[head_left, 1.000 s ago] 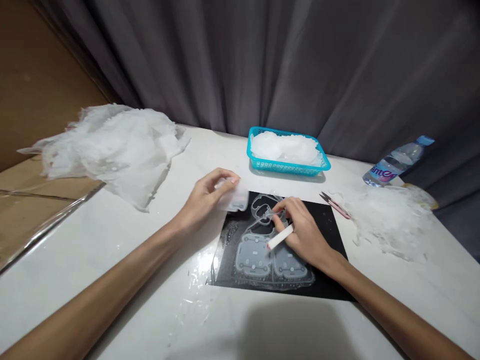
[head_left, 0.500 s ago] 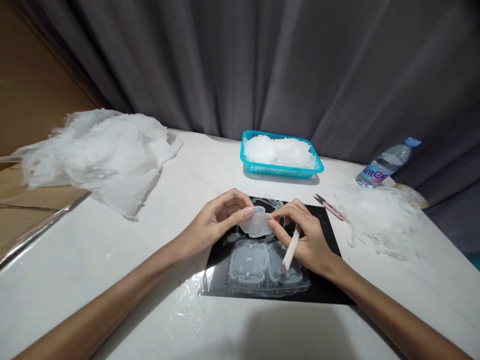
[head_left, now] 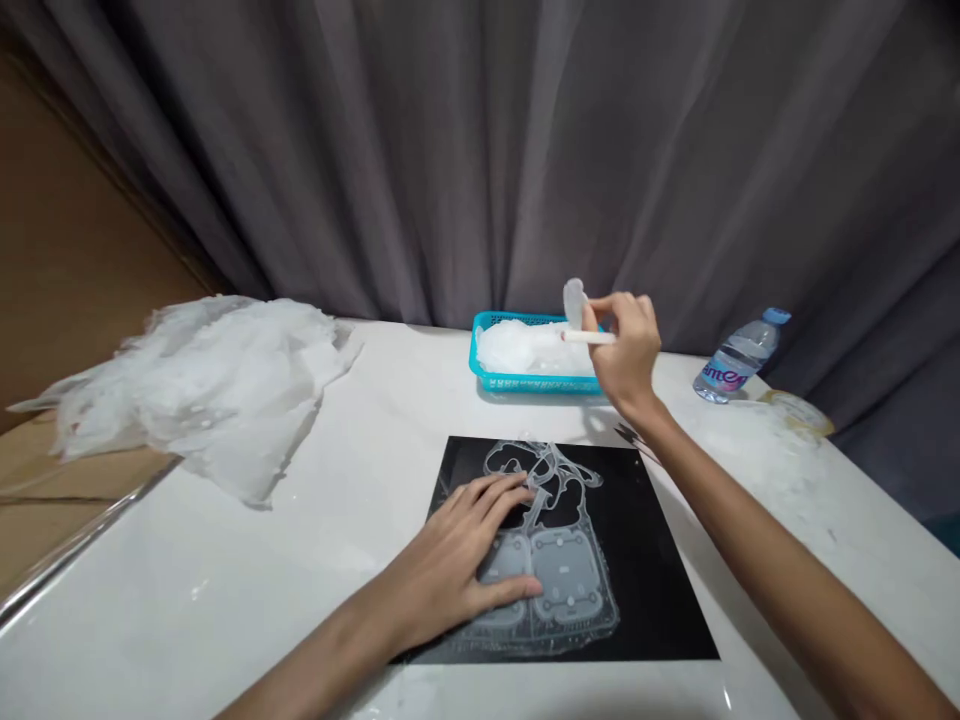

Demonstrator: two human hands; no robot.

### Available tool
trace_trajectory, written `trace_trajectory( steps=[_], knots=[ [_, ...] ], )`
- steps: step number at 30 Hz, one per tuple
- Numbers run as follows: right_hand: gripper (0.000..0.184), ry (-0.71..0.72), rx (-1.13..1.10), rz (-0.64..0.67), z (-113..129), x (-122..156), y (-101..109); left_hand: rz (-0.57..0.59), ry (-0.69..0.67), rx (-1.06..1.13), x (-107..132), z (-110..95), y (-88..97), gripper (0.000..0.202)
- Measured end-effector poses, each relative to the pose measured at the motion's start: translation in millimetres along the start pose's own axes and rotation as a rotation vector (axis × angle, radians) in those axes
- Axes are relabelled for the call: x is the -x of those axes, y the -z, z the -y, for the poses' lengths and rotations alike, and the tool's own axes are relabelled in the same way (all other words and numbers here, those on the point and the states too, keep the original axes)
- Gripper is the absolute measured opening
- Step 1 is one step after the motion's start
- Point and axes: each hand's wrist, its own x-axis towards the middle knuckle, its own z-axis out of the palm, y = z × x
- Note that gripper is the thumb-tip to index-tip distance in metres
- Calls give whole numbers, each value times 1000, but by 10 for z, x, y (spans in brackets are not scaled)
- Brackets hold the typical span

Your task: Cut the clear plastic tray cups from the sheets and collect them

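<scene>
White piece [head_left: 574, 301], bottle label [head_left: 724, 373] perhaps "ante"

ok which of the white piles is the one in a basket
The middle pile, inside the blue basket; the left pile and right pile both lie outside it.

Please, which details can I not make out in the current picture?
Head view:
Right end of the teal basket: behind the right hand.
Handles of the scissors: mostly behind the right forearm.
Left plastic panel: partly under the left hand.
Markings on the right plastic panel: too small.
</scene>
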Motion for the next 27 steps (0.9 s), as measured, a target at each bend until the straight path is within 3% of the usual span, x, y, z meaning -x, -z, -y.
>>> trace_trajectory(
  steps=[2,5,8,13,16,20,24,27],
  knots=[
    [21,83,64,113,-146,-237,-187,-5,-18,-118,17,29,-37,81],
    [23,196,78,379,-295,-322,-373,-35,-13,-214,25,98,-67,94],
    [26,217,69,431,-304,-217,-341,-70,3,-262,29,152,-85,100],
    [44,189,-87,300,-19,208,204,-134,48,-265,-8,213,-72,101],
    [51,24,-311,488,174,649,621,-150,70,-250,-64,240,-21,98],
    [33,-169,-455,789,299,1184,1005,-217,60,-226,-109,159,41,89],
    [13,-278,-553,921,299,1390,1138,-304,-3,-165,-74,-96,-10,40],
    [10,-300,-621,993,285,1395,1163,-227,-56,-96,-35,-266,-126,26]
  ],
)
